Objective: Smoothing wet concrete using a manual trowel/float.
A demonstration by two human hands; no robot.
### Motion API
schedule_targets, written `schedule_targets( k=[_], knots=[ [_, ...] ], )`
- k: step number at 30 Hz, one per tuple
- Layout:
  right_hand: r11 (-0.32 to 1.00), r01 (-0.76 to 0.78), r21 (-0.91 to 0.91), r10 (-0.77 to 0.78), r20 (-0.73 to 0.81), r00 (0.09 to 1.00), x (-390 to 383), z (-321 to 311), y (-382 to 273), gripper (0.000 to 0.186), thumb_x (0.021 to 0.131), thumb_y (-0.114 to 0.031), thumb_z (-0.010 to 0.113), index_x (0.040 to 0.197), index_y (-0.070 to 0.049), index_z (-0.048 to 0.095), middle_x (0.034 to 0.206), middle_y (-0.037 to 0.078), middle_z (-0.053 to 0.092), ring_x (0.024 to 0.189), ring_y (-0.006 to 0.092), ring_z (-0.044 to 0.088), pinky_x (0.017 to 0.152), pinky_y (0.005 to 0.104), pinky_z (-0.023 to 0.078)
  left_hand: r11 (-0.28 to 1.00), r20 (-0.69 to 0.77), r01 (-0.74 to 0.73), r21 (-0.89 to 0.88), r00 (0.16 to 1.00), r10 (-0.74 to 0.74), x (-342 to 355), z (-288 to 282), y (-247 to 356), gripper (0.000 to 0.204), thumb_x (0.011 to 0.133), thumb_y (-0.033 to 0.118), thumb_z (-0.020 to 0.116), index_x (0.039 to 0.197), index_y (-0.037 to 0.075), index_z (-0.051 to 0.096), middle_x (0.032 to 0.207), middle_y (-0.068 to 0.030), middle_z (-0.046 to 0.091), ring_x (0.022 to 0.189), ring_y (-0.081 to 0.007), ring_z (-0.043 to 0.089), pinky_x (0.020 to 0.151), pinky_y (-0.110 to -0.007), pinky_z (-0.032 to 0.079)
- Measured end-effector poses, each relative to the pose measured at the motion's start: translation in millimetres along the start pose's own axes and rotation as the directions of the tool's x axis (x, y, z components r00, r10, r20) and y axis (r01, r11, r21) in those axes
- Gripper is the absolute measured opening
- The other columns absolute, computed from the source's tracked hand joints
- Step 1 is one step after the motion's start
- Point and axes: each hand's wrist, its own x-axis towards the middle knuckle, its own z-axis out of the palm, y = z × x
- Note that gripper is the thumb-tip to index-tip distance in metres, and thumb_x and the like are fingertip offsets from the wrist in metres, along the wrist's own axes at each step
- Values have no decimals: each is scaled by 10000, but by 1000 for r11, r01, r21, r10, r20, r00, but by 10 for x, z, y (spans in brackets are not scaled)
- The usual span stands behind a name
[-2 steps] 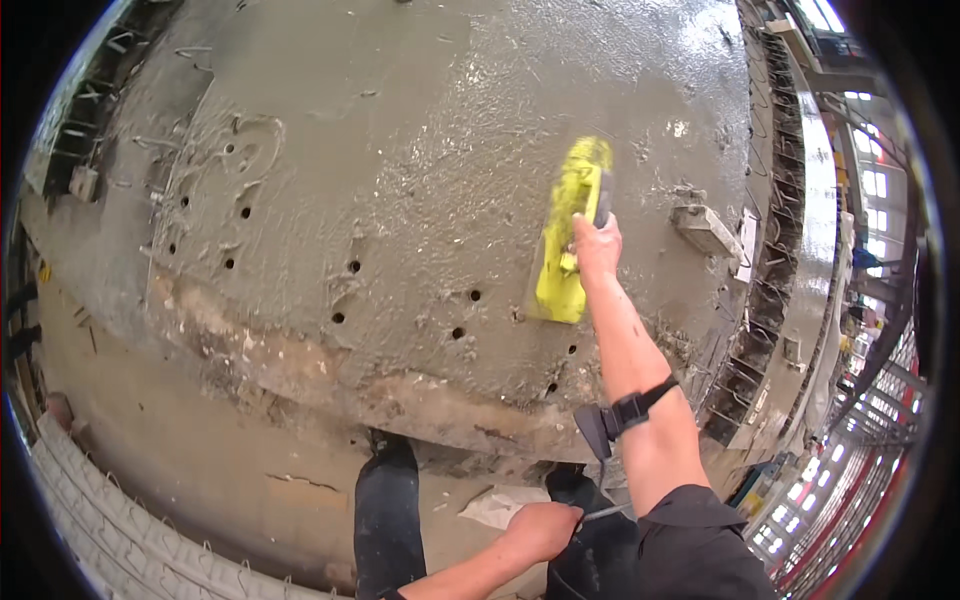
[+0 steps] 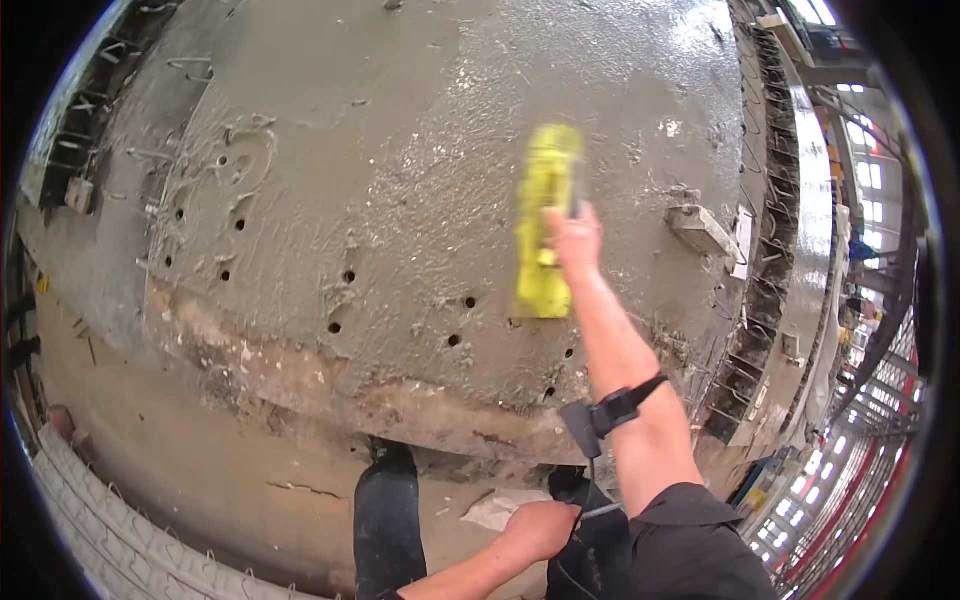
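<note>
My right hand (image 2: 575, 240) is closed round the handle of a long yellow float (image 2: 545, 290), blurred by motion. The float lies against the wet grey concrete (image 2: 420, 200), its long side pointing away from me. Down by my legs, my left hand (image 2: 540, 530) is closed in a fist. A thin grey bar (image 2: 603, 509) sticks out on its right side; the rest of that thing is hidden by the fingers. Next to the left hand shows a pale flat piece (image 2: 492, 509); I cannot tell whether it is joined to the bar.
Several round holes, one of them a dark hole (image 2: 454, 340), dot the concrete near its front edge. A concrete-smeared block (image 2: 702, 230) stands at the right. Along that side runs a steel form (image 2: 780, 200) with bent bars. My legs (image 2: 388, 520) stand close to the slab's near edge.
The yellow float and my right hand have moved left over the concrete, and the float has turned straighter. My left hand stays nearly where it was.
</note>
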Motion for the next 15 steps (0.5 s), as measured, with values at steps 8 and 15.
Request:
schedule_targets(
  k=[8, 15],
  knots=[
    [423, 658, -622, -756, 158, 635, 610, 226, 91, 393, 827, -263, 553, 1188, -112, 520, 1037, 160, 634, 907, 310, 631, 786, 392, 520, 995, 80, -54, 86, 996, 47, 158, -139, 83, 238, 828, 158, 450, 876, 58, 661, 870, -184, 663, 855, -367, 634, 733, -458, 507],
    [995, 36, 93, 10, -450, 893, 1025, -1139, 227, 358, 780, -192, 661, 1053, 9, 544, 850, 113, 647, 595, 192, 616, 521, 331, 512, 994, 180, -54, 94, 983, 36, 290, -244, 199, 241, 820, 159, 472, 905, 55, 672, 897, -176, 665, 872, -365, 633, 741, -455, 508]
  ],
)
